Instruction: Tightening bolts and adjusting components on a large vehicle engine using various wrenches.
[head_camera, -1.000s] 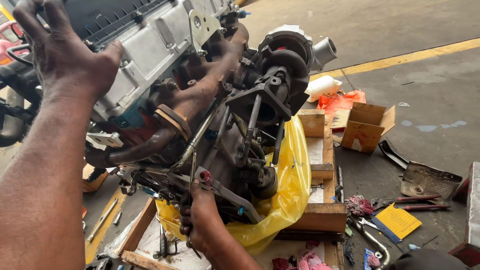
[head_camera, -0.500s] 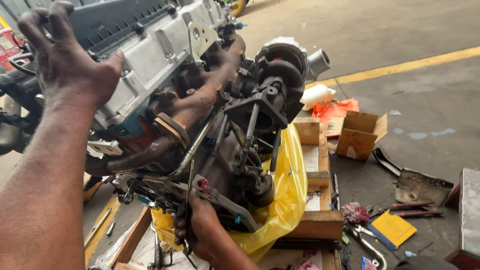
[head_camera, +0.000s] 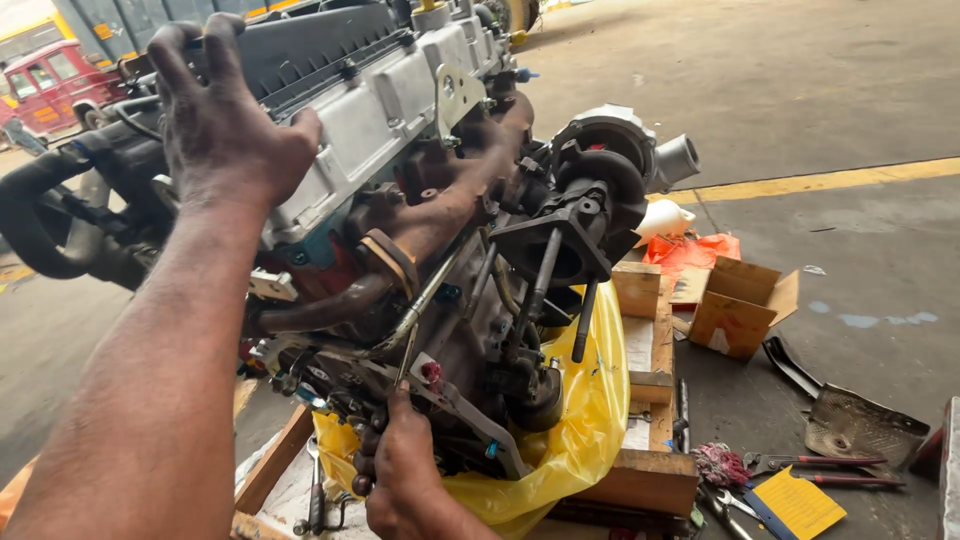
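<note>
A large engine with a silver head and a rusty exhaust manifold rests tilted on a wooden pallet. My left hand grips the top edge of the engine's dark cover, fingers curled over it. My right hand reaches up under the engine's lower side, fingers closed around a small part near a grey bracket; what it pinches is hidden. A turbocharger sits at the engine's far end. Yellow plastic sheet hangs beneath the engine.
An open cardboard box, an orange bag and a white jug lie on the concrete floor at the right. Pliers, a yellow card and a metal scoop lie nearby. Wrenches rest on the pallet. A red vehicle stands far left.
The view has drifted slightly. My left hand stays gripping the engine top, and my right hand has shifted a little under the engine near the bracket.
</note>
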